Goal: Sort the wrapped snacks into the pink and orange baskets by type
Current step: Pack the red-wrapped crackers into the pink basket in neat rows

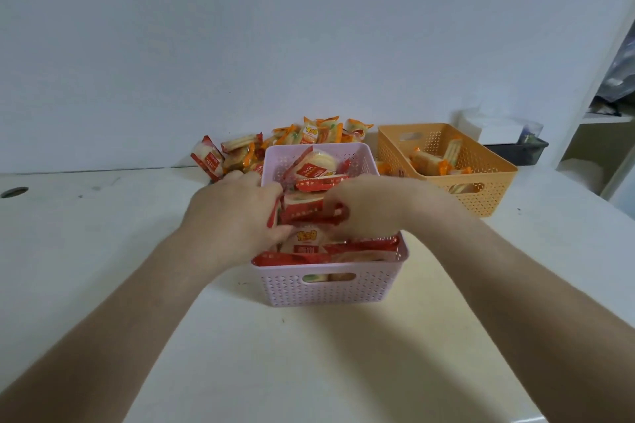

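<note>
A placing step is judged to be in hand: a red pack (pixel 304 208) is being settled into the pink basket (pixel 330 288), at the centre of the table (pixel 309 354). The pack is held from both ends over the basket's middle. The left hand (pixel 237 213) is curled round its 9 o'clock end, and the right hand (pixel 374 206) pinches its 3 o'clock end, so the hands are close together with only the pack between them.

The pink basket is already heaped to its rim with red packs. The next move is therefore thought to call for the pack to be pressed flat or wedged among the others, so that it does not slide off. After that, a reach to 12 o'clock is likely needed, where the unsorted pile (pixel 323 134) lies against the wall.

The orange basket (pixel 481 196), at 2 o'clock, holds only a few orange packs (pixel 433 161).

Both baskets are rigid plastic, rectangular, with perforated walls and slot handles. The wrappers are glossy crinkled film with crimped ends, and pale round or square biscuits show through them.
</note>
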The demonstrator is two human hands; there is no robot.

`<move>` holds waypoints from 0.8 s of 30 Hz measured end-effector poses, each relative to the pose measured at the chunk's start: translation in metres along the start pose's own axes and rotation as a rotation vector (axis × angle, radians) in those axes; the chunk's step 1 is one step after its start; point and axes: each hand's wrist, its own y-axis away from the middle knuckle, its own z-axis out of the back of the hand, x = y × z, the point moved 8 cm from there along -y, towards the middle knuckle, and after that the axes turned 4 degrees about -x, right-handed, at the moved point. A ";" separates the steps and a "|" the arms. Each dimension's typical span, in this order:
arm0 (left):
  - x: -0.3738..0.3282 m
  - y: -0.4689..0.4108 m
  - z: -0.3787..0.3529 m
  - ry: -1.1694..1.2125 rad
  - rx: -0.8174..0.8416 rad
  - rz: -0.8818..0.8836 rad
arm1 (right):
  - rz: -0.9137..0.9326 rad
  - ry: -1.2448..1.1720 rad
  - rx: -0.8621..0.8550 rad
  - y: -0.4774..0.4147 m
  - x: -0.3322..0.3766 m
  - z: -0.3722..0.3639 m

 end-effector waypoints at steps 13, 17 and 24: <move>-0.003 -0.007 -0.004 -0.007 0.057 0.077 | -0.007 0.271 -0.270 -0.003 0.001 0.014; 0.000 -0.005 0.000 0.086 0.006 0.122 | -0.014 0.375 -0.369 0.001 -0.003 0.017; 0.003 0.009 0.045 0.616 -0.382 -0.047 | -0.052 0.211 -0.227 0.003 -0.024 0.018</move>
